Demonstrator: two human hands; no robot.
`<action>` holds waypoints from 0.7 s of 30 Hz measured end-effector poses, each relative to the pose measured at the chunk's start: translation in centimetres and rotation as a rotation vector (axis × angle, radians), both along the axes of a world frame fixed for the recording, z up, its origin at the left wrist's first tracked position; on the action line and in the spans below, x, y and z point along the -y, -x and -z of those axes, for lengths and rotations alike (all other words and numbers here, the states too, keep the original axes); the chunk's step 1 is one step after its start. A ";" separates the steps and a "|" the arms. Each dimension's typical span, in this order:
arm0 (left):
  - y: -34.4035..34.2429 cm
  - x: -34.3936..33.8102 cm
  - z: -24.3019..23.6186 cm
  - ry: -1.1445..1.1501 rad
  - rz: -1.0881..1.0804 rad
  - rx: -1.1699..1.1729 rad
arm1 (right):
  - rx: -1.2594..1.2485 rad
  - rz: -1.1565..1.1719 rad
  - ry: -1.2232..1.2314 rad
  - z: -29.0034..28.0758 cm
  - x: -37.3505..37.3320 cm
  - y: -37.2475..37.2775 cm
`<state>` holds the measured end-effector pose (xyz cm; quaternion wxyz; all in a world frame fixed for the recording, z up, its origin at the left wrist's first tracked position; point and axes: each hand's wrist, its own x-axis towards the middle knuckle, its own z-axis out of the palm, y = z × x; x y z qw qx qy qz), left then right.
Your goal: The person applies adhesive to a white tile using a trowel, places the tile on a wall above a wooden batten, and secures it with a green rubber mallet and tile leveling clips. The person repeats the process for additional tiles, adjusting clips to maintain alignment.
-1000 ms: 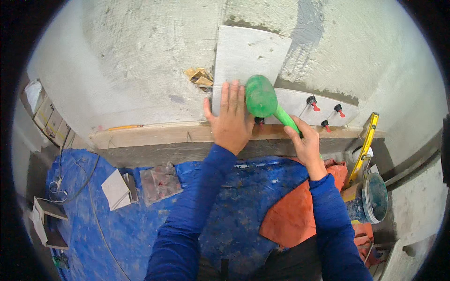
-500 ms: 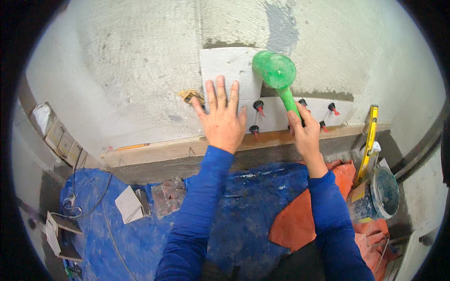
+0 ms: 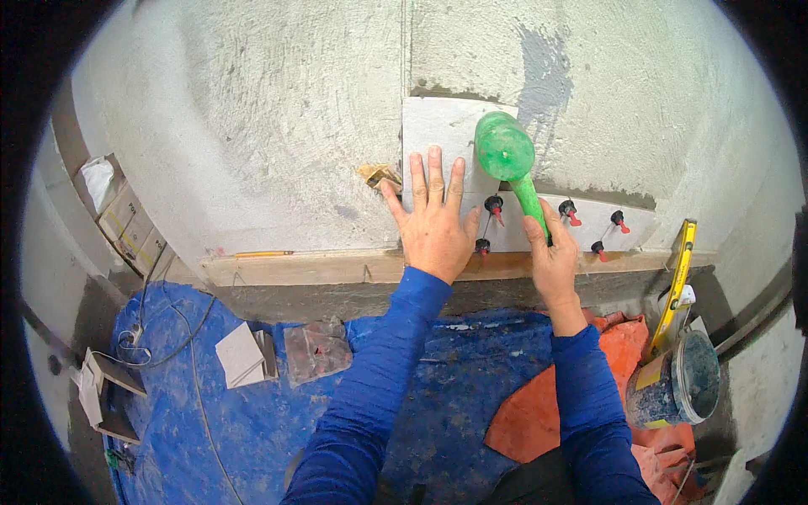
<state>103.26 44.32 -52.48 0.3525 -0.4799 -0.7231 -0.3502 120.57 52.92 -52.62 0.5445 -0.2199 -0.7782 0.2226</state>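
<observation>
My left hand (image 3: 436, 223) lies spread with its fingertips on a white tile (image 3: 448, 128) on the wall. My right hand (image 3: 551, 261) grips a green rubber mallet (image 3: 505, 147) by its handle; the mallet's head is over that tile's right part, though I cannot tell whether it touches. Beside and below, a lower white tile row (image 3: 534, 227) carries several black-and-red levelling clips (image 3: 620, 223) above a wooden batten (image 3: 320, 266). A crumpled yellowish scrap (image 3: 378, 175) sits at the left of my fingers, and a pencil (image 3: 263, 253) lies along the batten.
A blue tarp (image 3: 194, 404) covers the floor, with loose tiles (image 3: 240, 355), a plastic bag (image 3: 316, 352), cables and an orange sheet (image 3: 518, 408). At right are a yellow level (image 3: 678, 269) and a bucket (image 3: 699, 374); at left, stacked boxes (image 3: 126, 220).
The mallet has lifted from beside my left hand to higher on the upper tile's right part. My left hand stays spread there; the whole view has shifted slightly with my head.
</observation>
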 end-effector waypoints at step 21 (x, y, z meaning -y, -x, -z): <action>0.2 0.3 0.0 -0.062 0.097 0.051 | 0.015 0.016 -0.056 -0.8 1.3 1.4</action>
